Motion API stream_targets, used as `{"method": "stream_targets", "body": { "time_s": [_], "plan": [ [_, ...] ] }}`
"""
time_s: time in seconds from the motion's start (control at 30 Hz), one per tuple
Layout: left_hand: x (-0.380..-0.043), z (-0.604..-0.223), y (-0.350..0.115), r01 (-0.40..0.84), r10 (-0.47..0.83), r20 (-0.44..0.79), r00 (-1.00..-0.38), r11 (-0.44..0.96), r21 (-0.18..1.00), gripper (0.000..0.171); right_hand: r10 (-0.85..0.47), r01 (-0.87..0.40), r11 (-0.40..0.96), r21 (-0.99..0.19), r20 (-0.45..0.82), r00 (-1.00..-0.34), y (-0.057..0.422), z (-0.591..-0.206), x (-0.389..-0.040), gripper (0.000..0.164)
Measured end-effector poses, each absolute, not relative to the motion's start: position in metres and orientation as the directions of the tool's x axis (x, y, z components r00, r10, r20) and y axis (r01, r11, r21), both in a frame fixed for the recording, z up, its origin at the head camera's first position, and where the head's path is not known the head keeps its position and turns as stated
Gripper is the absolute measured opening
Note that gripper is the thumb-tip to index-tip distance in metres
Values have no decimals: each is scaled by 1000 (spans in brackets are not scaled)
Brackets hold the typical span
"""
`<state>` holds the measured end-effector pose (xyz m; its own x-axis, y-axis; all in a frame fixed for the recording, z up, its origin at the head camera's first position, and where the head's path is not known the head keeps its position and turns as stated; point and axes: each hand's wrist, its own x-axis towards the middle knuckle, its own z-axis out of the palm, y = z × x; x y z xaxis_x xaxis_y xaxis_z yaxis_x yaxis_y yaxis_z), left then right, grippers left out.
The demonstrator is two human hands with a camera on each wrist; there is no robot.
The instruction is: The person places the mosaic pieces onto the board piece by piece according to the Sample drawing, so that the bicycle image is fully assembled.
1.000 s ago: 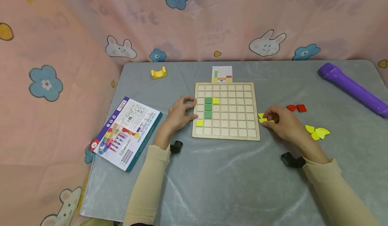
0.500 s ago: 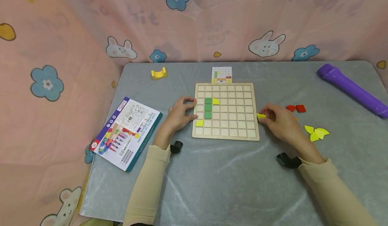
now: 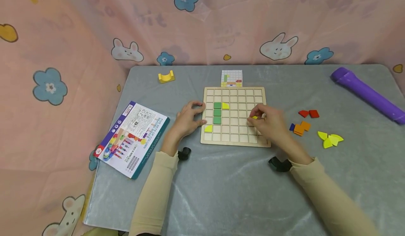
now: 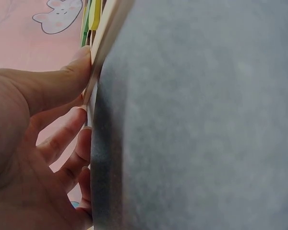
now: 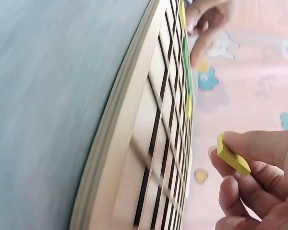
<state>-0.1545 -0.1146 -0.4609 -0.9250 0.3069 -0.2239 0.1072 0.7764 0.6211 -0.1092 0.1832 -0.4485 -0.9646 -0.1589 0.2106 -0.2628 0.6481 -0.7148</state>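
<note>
A square wooden grid board (image 3: 234, 129) lies mid-table, holding several green square tiles (image 3: 217, 113) in a column and two yellow tiles, one (image 3: 225, 106) beside the top green one and the other (image 3: 208, 128) lower left. My left hand (image 3: 189, 118) touches the board's left edge with thumb and fingertips spread apart, as the left wrist view also shows its thumb (image 4: 72, 79) against the edge. Above the board's right half, my right hand (image 3: 269, 121) pinches a small yellow tile (image 5: 233, 157) between thumb and fingers. In the right wrist view that tile is apart from the board.
Red (image 3: 314, 113), orange (image 3: 299, 129), blue (image 3: 292, 127) and yellow tiles (image 3: 327, 143) lie to the right. A printed grid card (image 3: 232, 77) sits behind the board. Around them are a boxed set (image 3: 133, 137), a yellow arched block (image 3: 166, 76) and a purple tube (image 3: 367, 93).
My right hand has moved left from beside the board to over it, carrying a yellow tile. Orange and blue tiles have come into view behind it. The left hand stays still.
</note>
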Motion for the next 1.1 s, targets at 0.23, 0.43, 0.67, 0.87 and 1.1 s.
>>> {"method": "stream_targets", "body": {
  "time_s": [0.23,0.43,0.67,0.87,1.1],
  "plan": [
    [-154,-460,-114,110,307,-223,-925,779,617,67,-224,-178,609,-773,48,-973,152,-446,-111,14],
    [-155,-462,-115,114,306,-218,-927,783,612,66,-261,-146,566,-812,-9,-965,127,-449,-112,8],
    [-155,-460,-115,119,309,-217,-926,783,610,65,-284,-219,574,-789,59,-957,104,-453,-112,5],
    [-155,-460,-115,124,313,-213,-926,783,609,64,-258,-171,599,-782,13,-966,93,-458,-113,5],
    [-154,-459,-115,119,311,-221,-924,785,607,66,-229,-153,672,-725,-6,-973,88,-460,-113,4]
  ]
}}
